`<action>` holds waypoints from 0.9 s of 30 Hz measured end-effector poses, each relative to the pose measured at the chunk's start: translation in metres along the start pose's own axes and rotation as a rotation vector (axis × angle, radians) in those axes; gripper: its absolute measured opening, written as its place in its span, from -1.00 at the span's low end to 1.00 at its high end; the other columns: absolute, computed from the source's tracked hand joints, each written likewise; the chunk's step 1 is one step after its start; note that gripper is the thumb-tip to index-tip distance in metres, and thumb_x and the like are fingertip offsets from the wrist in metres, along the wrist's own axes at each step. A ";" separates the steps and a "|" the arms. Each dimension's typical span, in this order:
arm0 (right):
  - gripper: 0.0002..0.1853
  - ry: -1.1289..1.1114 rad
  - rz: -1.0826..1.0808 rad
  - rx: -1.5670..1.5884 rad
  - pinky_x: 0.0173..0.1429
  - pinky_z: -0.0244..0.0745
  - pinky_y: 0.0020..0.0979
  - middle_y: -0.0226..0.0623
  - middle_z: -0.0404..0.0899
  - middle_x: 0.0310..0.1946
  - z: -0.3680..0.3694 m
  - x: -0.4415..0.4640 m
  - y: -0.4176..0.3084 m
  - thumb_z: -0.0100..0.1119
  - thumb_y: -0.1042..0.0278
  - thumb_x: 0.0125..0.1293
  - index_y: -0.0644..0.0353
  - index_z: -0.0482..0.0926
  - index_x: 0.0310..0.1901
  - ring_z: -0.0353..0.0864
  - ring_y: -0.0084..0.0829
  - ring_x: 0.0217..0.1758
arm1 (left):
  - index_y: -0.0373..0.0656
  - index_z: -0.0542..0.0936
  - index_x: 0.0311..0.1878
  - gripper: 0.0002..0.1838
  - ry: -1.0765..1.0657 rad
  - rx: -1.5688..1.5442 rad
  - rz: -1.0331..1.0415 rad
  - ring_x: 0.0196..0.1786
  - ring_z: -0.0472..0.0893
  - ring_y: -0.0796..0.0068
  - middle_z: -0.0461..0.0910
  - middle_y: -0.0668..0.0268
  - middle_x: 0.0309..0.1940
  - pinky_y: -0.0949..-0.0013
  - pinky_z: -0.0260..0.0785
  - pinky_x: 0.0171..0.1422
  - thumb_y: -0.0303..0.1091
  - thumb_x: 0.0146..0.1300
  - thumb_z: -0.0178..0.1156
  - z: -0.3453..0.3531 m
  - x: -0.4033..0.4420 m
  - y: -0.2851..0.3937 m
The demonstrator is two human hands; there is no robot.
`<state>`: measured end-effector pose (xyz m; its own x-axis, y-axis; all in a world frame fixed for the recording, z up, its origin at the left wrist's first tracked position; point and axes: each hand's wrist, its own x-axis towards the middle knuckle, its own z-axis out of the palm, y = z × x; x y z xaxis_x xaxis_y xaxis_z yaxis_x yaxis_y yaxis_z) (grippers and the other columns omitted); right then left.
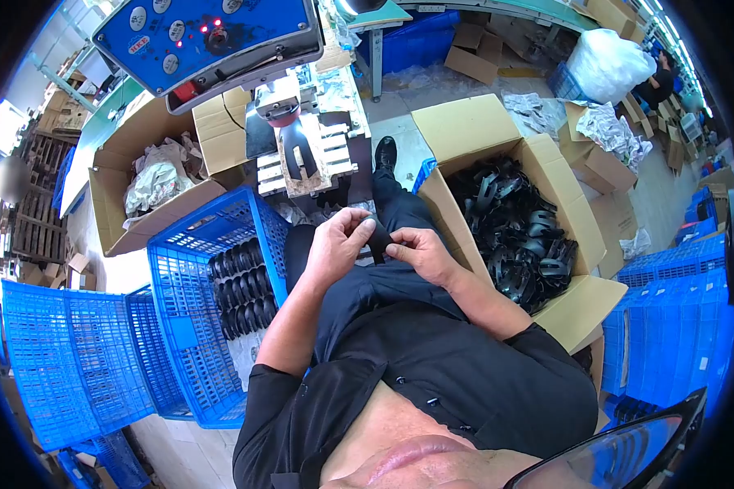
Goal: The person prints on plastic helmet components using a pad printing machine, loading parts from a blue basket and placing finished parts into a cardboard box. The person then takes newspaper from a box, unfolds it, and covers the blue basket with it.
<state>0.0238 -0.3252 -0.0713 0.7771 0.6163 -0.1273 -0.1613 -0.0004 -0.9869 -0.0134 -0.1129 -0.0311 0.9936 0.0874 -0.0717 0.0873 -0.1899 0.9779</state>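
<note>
Over my lap, my left hand (342, 243) and my right hand (421, 254) pinch a small black plastic piece (378, 240) between them. Fingers and dark trousers hide much of its outline. Just ahead stands a machine, where a black forked part (302, 153) lies on the fixture (336, 151) below a rounded reddish pad (283, 114). To my right, a cardboard box (463, 122) holds a jumbled heap of black plastic parts (518, 228). Similar-looking black parts (243, 287) are lined up in rows in the blue crate (183, 326) at my left.
The machine's blue control panel (159, 37), with red lights, hangs at upper left. A cardboard box with crumpled wrapping (159, 181) stands behind the crate. More blue crates (65, 359) sit at far left, others (669, 326) at right. Another person (659, 85) is far off at upper right.
</note>
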 end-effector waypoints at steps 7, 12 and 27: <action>-0.84 0.071 -0.052 0.004 -0.11 0.54 -0.58 -0.51 0.68 -0.29 -0.017 0.004 0.006 0.44 0.45 0.37 0.28 0.73 -0.08 0.59 -0.72 -0.21 | -0.26 0.69 0.02 -0.74 0.143 -0.005 0.038 -0.34 0.56 0.73 0.66 0.43 -0.39 0.52 0.46 -0.23 -0.25 0.50 0.29 -0.019 0.009 0.002; -0.79 0.146 -0.022 0.160 -0.19 0.52 -0.60 -0.55 0.64 -0.27 -0.019 0.006 0.006 0.44 0.44 0.37 0.20 0.66 -0.01 0.57 -0.73 -0.24 | -0.25 0.69 0.04 -0.74 0.427 0.196 0.222 -0.27 0.63 0.62 0.73 0.33 -0.28 0.44 0.53 -0.08 -0.29 0.42 0.37 -0.037 0.019 0.009; -0.82 0.168 -0.122 -0.021 -0.32 0.41 -0.58 -0.57 0.54 -0.34 -0.003 0.063 -0.058 0.41 0.42 0.38 0.23 0.62 -0.08 0.46 -0.73 -0.35 | -0.24 0.60 -0.04 -0.47 0.736 1.010 0.330 -0.08 0.73 -0.06 0.72 -0.02 -0.17 0.03 0.57 0.05 0.05 0.19 0.42 -0.070 0.099 0.038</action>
<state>0.0836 -0.2890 -0.0221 0.8807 0.4733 -0.0198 -0.0484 0.0485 -0.9977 0.0828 -0.0428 0.0132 0.7337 0.3488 0.5831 0.1827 -0.9279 0.3251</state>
